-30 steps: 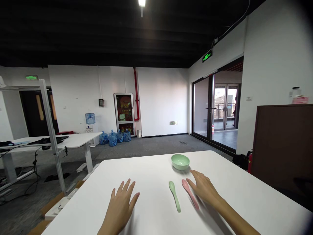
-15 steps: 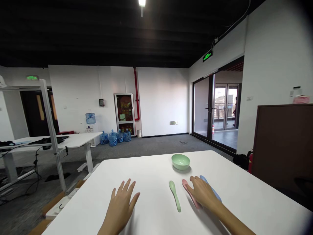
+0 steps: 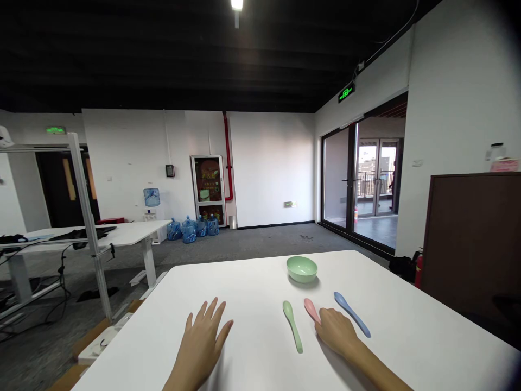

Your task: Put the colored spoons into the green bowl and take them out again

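Pink plastic shows beyond the fingertips of the right hand (image 3: 337, 331): the head and neck of a pink spoon (image 3: 311, 308), pointing far and a little left on a white table (image 3: 252, 304). The hand is bent down over the spoon's handle, fingers curled and drawn in at its neck; the rest of the handle is hidden, so I cannot tell whether the fingers are clamped on it or only touching.

To the left of the pink spoon and just beside it lies a green spoon (image 3: 292, 326), and to the right, near the curled hand, a blue spoon (image 3: 352, 315). All three slant alike, heads toward the far side. Beyond them, near the far edge, a light green bowl (image 3: 302, 270) stands upright.

The left hand (image 3: 201, 339) is at the near left, palm down, its fingers spread apart and holding nothing, well apart from the spoons. Whether it rests on the tabletop or is slightly above it is unclear.

Farther off, blue water jugs (image 3: 189, 231) stand on the grey floor (image 3: 252, 244) by a fire hydrant cabinet (image 3: 209, 187) with a red pipe (image 3: 228, 163) beside it. Glass doors (image 3: 370, 190) are at the far right.
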### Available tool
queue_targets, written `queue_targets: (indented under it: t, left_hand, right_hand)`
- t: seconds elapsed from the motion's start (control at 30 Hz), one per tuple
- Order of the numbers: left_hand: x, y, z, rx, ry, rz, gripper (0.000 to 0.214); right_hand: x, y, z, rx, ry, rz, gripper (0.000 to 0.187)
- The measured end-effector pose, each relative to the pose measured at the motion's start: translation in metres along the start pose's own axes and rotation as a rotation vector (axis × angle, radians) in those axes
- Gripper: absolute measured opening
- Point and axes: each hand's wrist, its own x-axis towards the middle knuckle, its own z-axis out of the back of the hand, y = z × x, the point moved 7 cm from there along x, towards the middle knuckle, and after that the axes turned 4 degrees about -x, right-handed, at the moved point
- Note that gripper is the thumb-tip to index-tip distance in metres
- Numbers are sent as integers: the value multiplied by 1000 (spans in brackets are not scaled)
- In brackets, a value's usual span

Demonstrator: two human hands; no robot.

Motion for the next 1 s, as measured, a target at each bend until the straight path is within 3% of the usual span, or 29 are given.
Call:
queue_targets:
  t: [0.13,0.23,0.43,0.53,0.73,1.0]
  left_hand:
    - [0,0,-1,-8,3,2,57]
    - [0,2,-4,-20,-10,-1,57]
    - [1,4,-9,-43,-11,0,56]
    - [2,3,-10,-37,2,2,57]
    - [4,3,-12,-38,13,-2,57]
    - [4,6,-16,-43,15,2,56]
  right_hand:
    - [4,-3,6,37,-41,8,35]
    - [16,-5,24,43,-106,18,41]
    - [64,-5,73,19,-187,2,43]
    - [91,-3,83,16,-183,-34,42]
    - [131,-2,73,46,-141,-100,54]
    - [154,-7,50,79,-114,-175,48]
